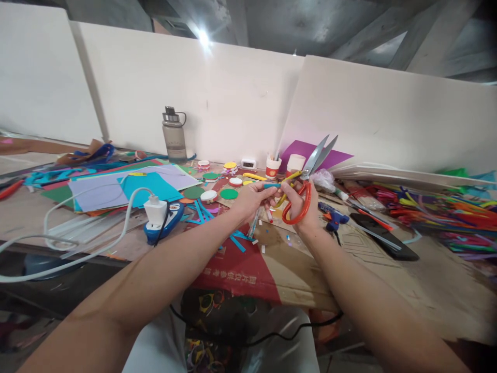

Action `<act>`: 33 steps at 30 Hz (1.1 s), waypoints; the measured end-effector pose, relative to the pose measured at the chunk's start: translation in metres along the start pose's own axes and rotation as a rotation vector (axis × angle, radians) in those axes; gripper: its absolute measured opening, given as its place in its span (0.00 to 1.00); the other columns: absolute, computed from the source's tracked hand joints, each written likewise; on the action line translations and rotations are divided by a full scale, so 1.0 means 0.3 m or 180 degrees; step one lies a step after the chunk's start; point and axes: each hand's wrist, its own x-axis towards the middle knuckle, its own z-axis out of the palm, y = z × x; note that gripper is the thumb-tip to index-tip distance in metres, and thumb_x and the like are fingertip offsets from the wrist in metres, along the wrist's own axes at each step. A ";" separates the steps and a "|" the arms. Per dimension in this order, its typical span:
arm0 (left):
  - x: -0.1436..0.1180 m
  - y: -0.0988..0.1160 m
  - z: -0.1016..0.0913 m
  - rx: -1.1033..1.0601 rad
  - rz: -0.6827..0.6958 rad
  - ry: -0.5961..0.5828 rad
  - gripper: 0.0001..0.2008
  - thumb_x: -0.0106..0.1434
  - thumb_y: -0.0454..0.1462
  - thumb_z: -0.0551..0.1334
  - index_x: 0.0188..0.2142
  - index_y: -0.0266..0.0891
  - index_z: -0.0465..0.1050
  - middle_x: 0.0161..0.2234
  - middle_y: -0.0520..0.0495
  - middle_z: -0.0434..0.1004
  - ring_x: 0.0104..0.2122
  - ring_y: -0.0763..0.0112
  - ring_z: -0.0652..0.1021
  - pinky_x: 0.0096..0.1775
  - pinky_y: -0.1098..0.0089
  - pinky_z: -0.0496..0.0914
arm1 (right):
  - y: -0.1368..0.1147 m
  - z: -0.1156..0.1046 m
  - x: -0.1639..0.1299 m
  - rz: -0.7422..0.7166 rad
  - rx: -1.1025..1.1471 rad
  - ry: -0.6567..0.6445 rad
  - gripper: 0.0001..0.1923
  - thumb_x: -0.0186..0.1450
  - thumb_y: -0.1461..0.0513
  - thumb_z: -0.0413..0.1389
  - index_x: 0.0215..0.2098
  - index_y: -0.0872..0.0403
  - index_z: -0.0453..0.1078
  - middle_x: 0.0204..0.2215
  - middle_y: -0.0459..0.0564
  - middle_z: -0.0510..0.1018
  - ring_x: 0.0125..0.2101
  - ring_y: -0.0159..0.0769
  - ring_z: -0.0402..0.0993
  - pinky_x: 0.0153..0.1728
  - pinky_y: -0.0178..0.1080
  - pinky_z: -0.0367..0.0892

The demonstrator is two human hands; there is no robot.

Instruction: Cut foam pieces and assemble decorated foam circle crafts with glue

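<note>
My right hand [305,207] is closed on a large pair of scissors [320,155] with an orange-red handle loop. Its blades point up and away from me, slightly apart. A yellow curved piece [290,177] shows by the scissors' pivot; I cannot tell whether it belongs to them. My left hand [248,202] pinches a small blue strip [272,185], and the fingertips of both hands nearly meet there. Below the hands lie cut blue strips [237,241] and small paper scraps. Green discs [229,194] and round white-topped pieces [208,196] sit left of them.
Coloured sheets [97,189], a blue power socket [165,223] with a white cable, and a water bottle [174,135] are at left. To the right lie a blue glue gun [334,217], a black phone-like slab [382,238] and bundles of colourful strips [450,207]. White boards stand behind.
</note>
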 end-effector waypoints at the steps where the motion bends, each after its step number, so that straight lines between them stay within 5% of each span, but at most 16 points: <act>1: -0.002 0.005 0.001 -0.0016 0.0059 0.0006 0.10 0.52 0.39 0.71 0.28 0.34 0.76 0.24 0.50 0.76 0.20 0.78 0.72 0.21 0.75 0.62 | -0.012 0.002 -0.004 -0.0058 0.0069 0.0055 0.15 0.61 0.53 0.57 0.42 0.49 0.61 0.33 0.47 0.73 0.32 0.35 0.72 0.37 0.41 0.71; 15: -0.007 0.015 -0.009 -0.0510 0.0290 -0.0301 0.14 0.49 0.42 0.74 0.28 0.34 0.75 0.22 0.51 0.74 0.23 0.78 0.73 0.28 0.75 0.69 | -0.095 0.009 -0.023 -0.0359 0.0380 -0.0021 0.20 0.58 0.57 0.62 0.48 0.48 0.65 0.33 0.46 0.73 0.34 0.34 0.72 0.39 0.39 0.72; 23: -0.005 0.014 -0.014 -0.0384 0.0365 -0.0262 0.15 0.50 0.45 0.73 0.30 0.36 0.76 0.21 0.53 0.71 0.21 0.78 0.71 0.24 0.75 0.68 | -0.074 0.010 -0.021 -0.0557 0.0502 0.0072 0.14 0.59 0.60 0.63 0.38 0.50 0.63 0.31 0.45 0.73 0.31 0.32 0.72 0.35 0.37 0.71; 28: -0.025 0.060 -0.011 0.1048 0.1436 0.0123 0.08 0.57 0.41 0.68 0.32 0.38 0.79 0.26 0.51 0.75 0.22 0.77 0.72 0.25 0.74 0.68 | -0.083 0.011 -0.019 -0.0387 0.0423 0.0017 0.14 0.59 0.59 0.63 0.36 0.50 0.61 0.29 0.43 0.70 0.28 0.31 0.70 0.32 0.37 0.70; 33: -0.040 0.096 -0.028 0.2548 0.2868 0.0527 0.04 0.62 0.35 0.65 0.35 0.39 0.79 0.34 0.46 0.81 0.36 0.71 0.79 0.40 0.70 0.73 | -0.077 0.015 -0.019 -0.0202 0.0580 -0.0080 0.16 0.58 0.57 0.64 0.39 0.50 0.63 0.31 0.45 0.72 0.31 0.34 0.71 0.35 0.38 0.70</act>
